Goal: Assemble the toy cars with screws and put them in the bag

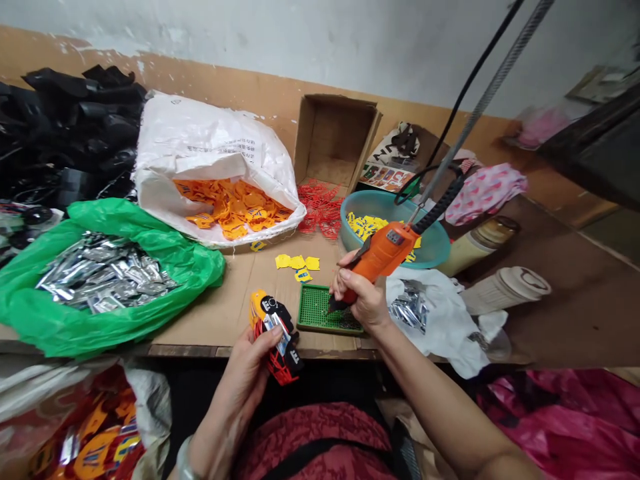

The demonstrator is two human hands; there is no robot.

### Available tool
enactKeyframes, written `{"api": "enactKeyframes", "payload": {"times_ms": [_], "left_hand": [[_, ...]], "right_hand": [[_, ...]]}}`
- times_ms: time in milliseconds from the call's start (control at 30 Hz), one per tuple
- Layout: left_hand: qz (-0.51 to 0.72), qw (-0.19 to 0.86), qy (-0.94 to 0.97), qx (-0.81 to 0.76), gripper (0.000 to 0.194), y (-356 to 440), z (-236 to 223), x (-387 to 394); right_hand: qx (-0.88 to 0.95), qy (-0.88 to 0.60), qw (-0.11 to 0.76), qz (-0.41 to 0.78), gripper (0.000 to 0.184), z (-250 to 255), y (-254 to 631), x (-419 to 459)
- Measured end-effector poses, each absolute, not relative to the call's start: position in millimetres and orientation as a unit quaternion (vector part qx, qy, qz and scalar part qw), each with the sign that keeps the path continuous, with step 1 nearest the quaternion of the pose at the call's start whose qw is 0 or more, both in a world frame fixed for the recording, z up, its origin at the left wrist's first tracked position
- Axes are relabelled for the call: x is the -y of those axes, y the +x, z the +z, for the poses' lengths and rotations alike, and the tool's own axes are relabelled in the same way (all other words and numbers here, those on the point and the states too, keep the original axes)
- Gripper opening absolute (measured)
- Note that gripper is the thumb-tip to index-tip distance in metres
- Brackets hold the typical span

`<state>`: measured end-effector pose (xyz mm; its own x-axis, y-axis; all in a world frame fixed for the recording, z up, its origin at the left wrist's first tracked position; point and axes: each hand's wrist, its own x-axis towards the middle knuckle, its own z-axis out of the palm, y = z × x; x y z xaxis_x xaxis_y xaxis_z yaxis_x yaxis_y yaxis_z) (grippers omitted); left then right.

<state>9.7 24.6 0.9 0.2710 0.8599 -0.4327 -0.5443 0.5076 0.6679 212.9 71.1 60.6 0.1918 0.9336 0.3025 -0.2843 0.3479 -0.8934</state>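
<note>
L hand [245,377] low, near center, curled closed, thumb [270,337] across top. R hand [359,298] higher & further fwd, in firm closed grip, angled down. L forearm [220,433] rises from bottom edge; R forearm [440,393] runs diagonally from bottom R.

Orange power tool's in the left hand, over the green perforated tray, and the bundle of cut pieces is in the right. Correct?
Not quite: the hands are swapped. The head view shows the orange power tool in the right hand, and the bundle of cut pieces in the left hand. The tool is over the green perforated tray, as you said.
</note>
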Motion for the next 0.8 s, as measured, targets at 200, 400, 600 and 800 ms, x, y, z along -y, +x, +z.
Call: {"api": "enactKeyframes", "payload": {"times_ms": [200, 400, 600, 800], "left_hand": [[0.45, 0.769, 0.208, -0.404, 0.046, 12.6, 0.5, -26.8], [0.451, 0.771, 0.192, -0.406, 0.044, 12.3, 3.2, -25.6], [0.453, 0.776, 0.176, -0.401, 0.044, 11.7, 2.9, -25.9], [0.457, 0.784, 0.153, -0.391, 0.042, 10.4, 2.1, -25.8]], "right_hand": [[0.459, -0.354, 0.68, 0.448, 0.019, 46.6, 219.0, -66.6], [0.455, -0.37, 0.673, 0.451, 0.021, 37.7, 220.0, -65.7], [0.465, -0.375, 0.666, 0.447, 0.022, 35.2, 221.0, -65.0], [0.481, -0.369, 0.66, 0.444, 0.021, 35.0, 221.0, -64.9]]}}
